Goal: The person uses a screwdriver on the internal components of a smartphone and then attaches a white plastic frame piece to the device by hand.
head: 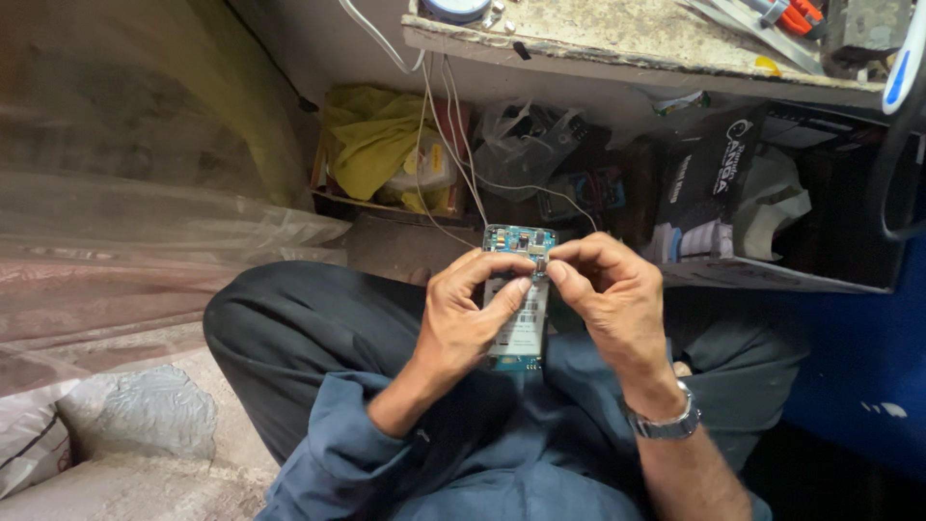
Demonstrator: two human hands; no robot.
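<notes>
Head view: at the centre of the frame a phone circuit board [519,301] is held upright over the lap. The left hand [470,314] closes its grip on the board's left edge; the right hand [608,294] pinches a small part at its upper right. Above, white wires [453,145] hang from the tabletop [627,43]; a yellow cloth [371,140] lies at upper left.

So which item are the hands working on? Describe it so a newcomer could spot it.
Below the worn shelf, over the seated person's lap, the left hand and right hand hold an opened phone. It is a slim upright rectangle with a bare blue-green circuit board on top and a pale labelled panel beneath.
</notes>
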